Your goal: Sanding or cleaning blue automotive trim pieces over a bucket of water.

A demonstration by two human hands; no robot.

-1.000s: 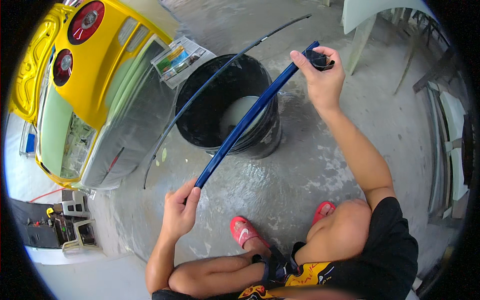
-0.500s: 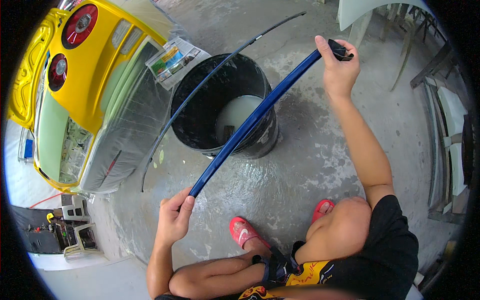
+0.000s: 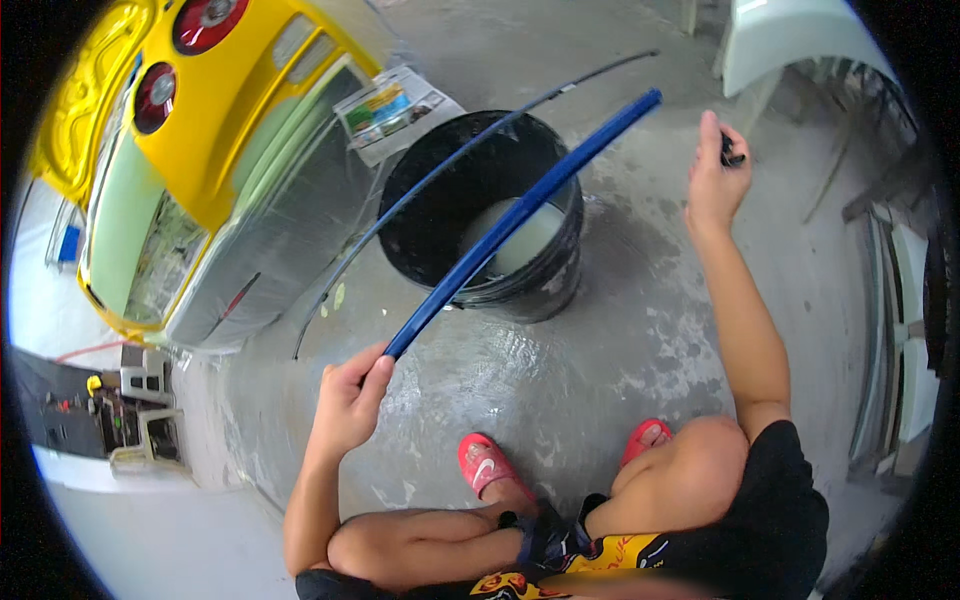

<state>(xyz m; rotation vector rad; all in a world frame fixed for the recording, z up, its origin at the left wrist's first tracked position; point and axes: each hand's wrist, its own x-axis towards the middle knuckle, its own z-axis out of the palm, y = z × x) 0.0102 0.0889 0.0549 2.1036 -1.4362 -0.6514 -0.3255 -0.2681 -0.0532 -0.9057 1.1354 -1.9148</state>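
Observation:
A long, slightly curved glossy blue trim strip (image 3: 500, 226) slants across the bucket's opening. Its near end is pinched between the thumb and fingers of my left hand (image 3: 348, 402); the far end sticks out free. My right hand (image 3: 716, 192) is raised to the right of that far end, apart from the strip. Its fingers are closed around a small black folded piece that looks like sandpaper (image 3: 733, 155). Beneath the strip stands a black bucket (image 3: 545, 290) with cloudy water (image 3: 525, 245) inside. A second, thinner dark strip (image 3: 510, 117) rests across the bucket's rim.
At the left is a yellow car body (image 3: 215, 130) with round red lights and plastic sheeting (image 3: 265, 230). Newspaper (image 3: 395, 112) lies beside the bucket. White panels (image 3: 800, 45) stand at the right. The concrete floor (image 3: 600, 350) is wet near my red slippers (image 3: 492, 468).
My right hand has come away from the strip's far end, moving right and slightly nearer with the black piece. My left hand still grips the near end. The whole view has shifted.

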